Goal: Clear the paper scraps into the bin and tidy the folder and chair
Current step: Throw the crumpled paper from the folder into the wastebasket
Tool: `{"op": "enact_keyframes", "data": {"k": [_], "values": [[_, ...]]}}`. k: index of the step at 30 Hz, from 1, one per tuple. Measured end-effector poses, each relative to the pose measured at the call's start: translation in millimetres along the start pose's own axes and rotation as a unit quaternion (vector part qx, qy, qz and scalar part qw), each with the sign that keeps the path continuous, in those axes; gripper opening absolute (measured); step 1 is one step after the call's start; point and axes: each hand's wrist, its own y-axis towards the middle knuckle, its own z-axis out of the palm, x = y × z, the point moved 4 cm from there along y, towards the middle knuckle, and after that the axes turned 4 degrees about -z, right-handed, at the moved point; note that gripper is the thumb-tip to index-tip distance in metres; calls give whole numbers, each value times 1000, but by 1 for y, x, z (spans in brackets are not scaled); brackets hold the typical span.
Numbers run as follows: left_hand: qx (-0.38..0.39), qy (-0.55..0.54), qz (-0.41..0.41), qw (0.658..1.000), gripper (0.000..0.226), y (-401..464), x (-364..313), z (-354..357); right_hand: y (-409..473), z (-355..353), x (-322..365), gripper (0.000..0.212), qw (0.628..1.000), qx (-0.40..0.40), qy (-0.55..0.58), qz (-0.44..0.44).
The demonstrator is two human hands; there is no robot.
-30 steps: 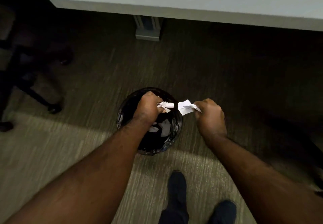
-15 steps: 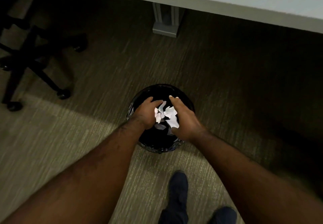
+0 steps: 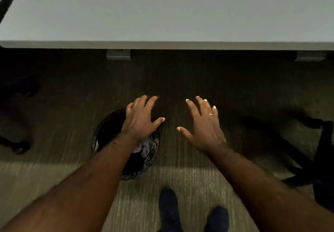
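Filling the upper frame, a pale tabletop [image 3: 162, 11] overhangs striped carpet [image 3: 189, 186]; left hand [image 3: 142, 121] and right hand [image 3: 204, 128] spread empty at centre, above a black bin [image 3: 108, 132] holding paper scraps [image 3: 142, 150], chair base [image 3: 310, 159] at right

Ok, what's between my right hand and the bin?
Only bare carpet in the head view. The right hand hangs open beside the bin; the left hand is over it.

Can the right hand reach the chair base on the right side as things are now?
Probably yes. The right hand is open and holds nothing, and only bare carpet lies between it and the black chair base. It would have to move rightward and down.
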Motion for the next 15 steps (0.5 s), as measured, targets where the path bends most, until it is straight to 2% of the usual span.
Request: {"op": "enact_keyframes", "data": {"k": [15], "values": [[78,29,177,981,93,31,-237,4,-87,-109,-184,81,976,-102,3,193]]}}
